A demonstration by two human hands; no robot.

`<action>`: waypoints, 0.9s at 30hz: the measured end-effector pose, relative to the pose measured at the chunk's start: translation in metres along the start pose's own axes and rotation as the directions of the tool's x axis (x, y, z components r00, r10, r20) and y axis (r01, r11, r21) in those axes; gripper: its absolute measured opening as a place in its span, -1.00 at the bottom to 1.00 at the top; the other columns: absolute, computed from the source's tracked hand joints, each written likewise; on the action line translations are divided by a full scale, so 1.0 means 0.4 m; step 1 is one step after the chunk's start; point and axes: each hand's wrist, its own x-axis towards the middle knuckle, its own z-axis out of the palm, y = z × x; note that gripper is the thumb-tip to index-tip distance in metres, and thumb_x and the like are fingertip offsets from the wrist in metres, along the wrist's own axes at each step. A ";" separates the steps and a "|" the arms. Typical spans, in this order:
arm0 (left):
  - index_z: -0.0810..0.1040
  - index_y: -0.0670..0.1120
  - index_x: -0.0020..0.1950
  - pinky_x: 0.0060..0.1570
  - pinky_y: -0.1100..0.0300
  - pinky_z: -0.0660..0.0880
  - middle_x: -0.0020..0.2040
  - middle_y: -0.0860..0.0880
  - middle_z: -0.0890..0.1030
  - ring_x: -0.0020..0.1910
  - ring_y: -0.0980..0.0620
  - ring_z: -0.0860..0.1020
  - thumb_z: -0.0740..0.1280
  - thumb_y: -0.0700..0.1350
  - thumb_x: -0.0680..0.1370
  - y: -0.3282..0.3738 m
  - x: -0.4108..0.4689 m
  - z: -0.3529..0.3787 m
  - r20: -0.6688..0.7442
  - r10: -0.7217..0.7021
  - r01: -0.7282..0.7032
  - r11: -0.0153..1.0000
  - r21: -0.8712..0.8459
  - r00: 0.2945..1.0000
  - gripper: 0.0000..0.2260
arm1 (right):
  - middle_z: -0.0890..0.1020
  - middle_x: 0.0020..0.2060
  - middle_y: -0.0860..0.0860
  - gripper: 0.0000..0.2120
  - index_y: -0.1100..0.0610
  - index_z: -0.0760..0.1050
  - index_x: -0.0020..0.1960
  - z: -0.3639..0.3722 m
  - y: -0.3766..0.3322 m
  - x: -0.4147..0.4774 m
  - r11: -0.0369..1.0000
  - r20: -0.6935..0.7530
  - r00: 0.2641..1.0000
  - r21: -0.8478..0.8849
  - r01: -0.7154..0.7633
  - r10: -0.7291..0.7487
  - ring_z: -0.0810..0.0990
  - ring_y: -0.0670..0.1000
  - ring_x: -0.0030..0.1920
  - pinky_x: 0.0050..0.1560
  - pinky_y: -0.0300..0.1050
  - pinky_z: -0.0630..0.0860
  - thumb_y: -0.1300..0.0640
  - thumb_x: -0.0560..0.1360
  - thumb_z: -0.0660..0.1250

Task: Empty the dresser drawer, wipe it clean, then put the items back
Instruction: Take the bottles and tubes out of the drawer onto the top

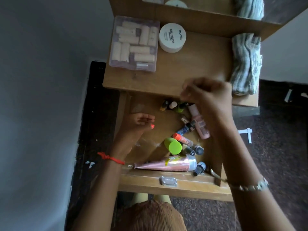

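Early in the emptying step, by the look of it. Drawer pulled out toward the near side, most of its contents inside: a row of small nail polish bottles standing at the far edge, a pale pink bottle lying at right, a green-capped bottle in the middle, a pink tube along the near wall, several dark little bottles scattered between. Left half of the drawer floor bare.

On the desk above: a clear box of rollers at far left, a white nail polish tub just beside it, a folded striped cloth at right, ready perhaps for the wipe.

Right hand blurred over the far edge of the drawer, fingers pinched together; grip closed, though on what cannot be told. Left hand low over the bare left part, fingers loosely curled, holding nothing visible.

Left to do: nearly all the clearing, the whole wipe, the whole return.
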 end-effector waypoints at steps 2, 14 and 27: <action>0.55 -0.28 0.03 -0.27 0.49 0.47 -0.20 0.03 0.55 -0.33 0.32 0.53 0.29 -0.53 0.38 -0.020 -0.014 0.004 0.110 0.017 -0.029 0.994 0.107 0.994 -0.71 | 0.65 -0.43 -0.16 -0.78 0.10 0.61 -0.19 -0.036 0.045 -0.070 0.992 0.220 0.975 -0.128 -0.003 0.032 0.60 -0.22 -0.37 -0.30 -0.39 0.50 0.41 0.36 0.37; 0.54 -0.19 0.14 0.03 0.56 0.35 0.05 0.03 0.54 -0.02 0.47 0.47 0.44 -0.37 0.35 -0.115 -0.077 0.100 0.209 0.231 -0.273 0.940 0.204 0.950 -0.63 | 0.57 0.06 0.07 -0.77 0.19 0.60 -0.04 -0.059 0.233 -0.211 0.815 0.459 0.881 -0.463 0.348 -0.116 0.57 0.06 0.06 -0.05 -0.18 0.53 0.39 0.34 0.44; 0.52 0.22 0.07 0.01 0.45 0.45 -0.09 0.33 0.61 -0.02 0.37 0.54 0.38 0.01 0.30 0.193 -0.054 0.008 0.176 0.542 -0.559 0.827 0.066 0.822 -0.66 | 0.64 -0.13 0.02 -0.68 0.04 0.54 -0.01 -0.008 -0.045 -0.085 0.938 0.191 0.921 -0.004 0.347 -0.340 0.60 -0.09 -0.18 -0.15 -0.29 0.55 0.27 0.29 0.49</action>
